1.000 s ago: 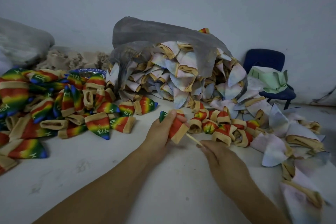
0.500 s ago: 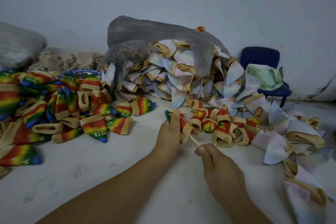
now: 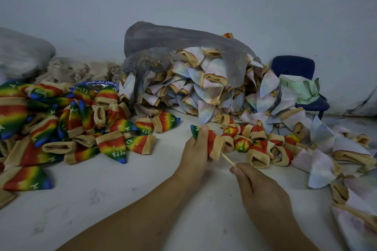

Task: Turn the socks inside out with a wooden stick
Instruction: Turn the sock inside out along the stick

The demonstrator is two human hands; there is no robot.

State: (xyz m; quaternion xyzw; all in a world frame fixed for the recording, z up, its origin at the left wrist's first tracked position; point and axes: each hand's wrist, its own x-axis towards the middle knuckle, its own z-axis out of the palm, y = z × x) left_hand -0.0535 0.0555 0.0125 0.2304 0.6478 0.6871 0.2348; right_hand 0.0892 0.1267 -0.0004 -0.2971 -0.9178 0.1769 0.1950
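- sock (image 3: 212, 141), rainbow side out, gripped in left hand (image 3: 194, 150).
- wooden stick (image 3: 228, 158), pinched by right hand (image 3: 262, 189), shows more length outside the sock than before; this turn looks finished.

Sock pile (image 3: 81, 120) at nine o'clock; bag (image 3: 173, 36) at twelve, spilling socks (image 3: 322, 134) toward three; chair (image 3: 293, 65) at two.

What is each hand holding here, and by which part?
The left hand grips a rainbow sock around its middle. The right hand pinches the wooden stick by its near end; the far end goes into the sock.
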